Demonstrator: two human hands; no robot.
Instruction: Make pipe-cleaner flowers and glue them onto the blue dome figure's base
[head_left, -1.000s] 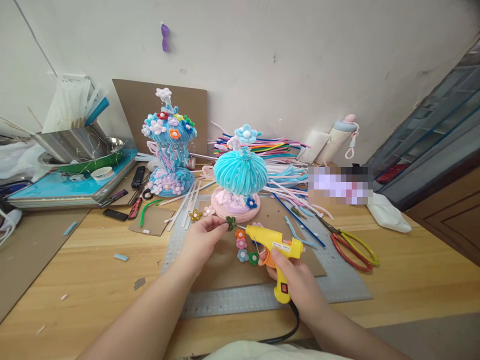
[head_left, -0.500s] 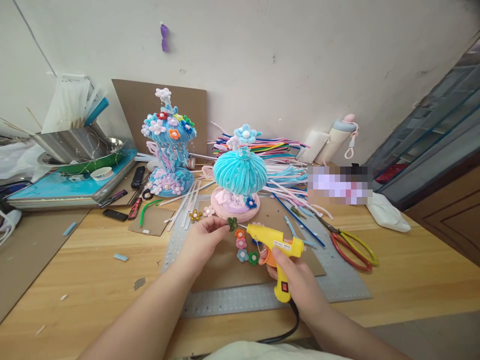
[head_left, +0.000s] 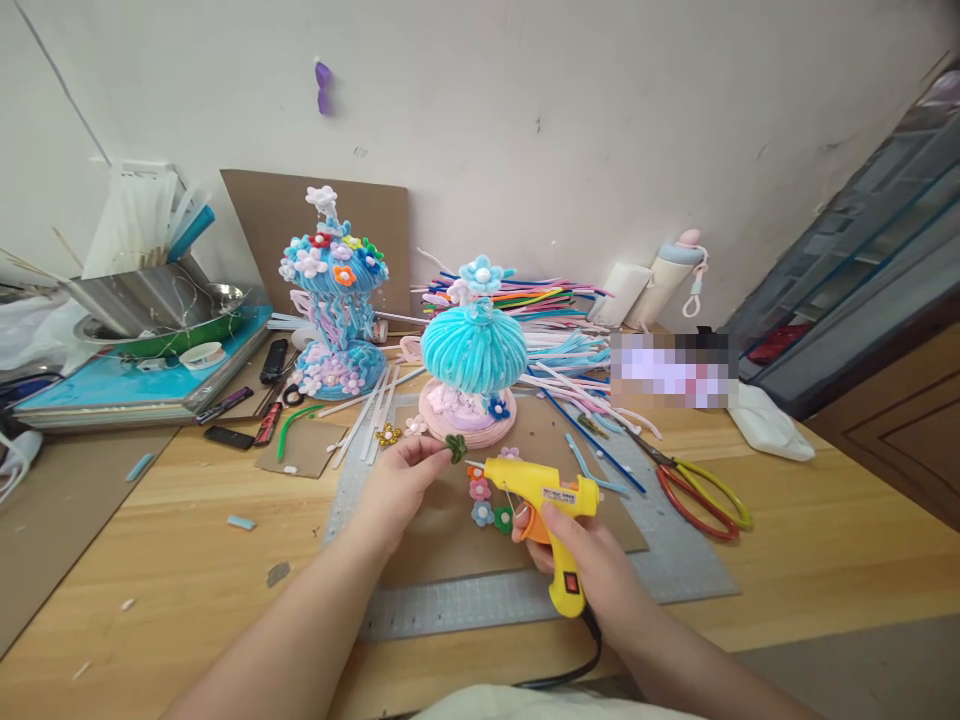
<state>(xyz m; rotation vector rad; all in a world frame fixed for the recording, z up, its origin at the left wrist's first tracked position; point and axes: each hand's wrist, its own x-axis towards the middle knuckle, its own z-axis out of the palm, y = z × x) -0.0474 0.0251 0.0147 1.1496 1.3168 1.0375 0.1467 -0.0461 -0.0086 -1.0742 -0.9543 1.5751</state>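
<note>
Between thumb and fingertips my left hand pinches a small dark green pipe-cleaner flower. My right hand is wrapped round the handle of a yellow hot glue gun, with fingers at its orange trigger. The nozzle points left, close to the flower; whether they touch I cannot tell. Below the nozzle, several small flowers in orange, pink, blue and green lie on cardboard. Just behind stands a turquoise pipe-cleaner jellyfish on a round pink base.
A finished-looking blue jellyfish covered in flowers stands at the back left. Scissors with red and yellow handles lie right. Pipe cleaners spread behind. A steel pot sits far left. A grey cutting mat lies under the cardboard.
The glue gun has moved slightly left and down, and its nozzle now sits just below the dark green flower. Both hands keep their grips. The view has shifted a little.
</note>
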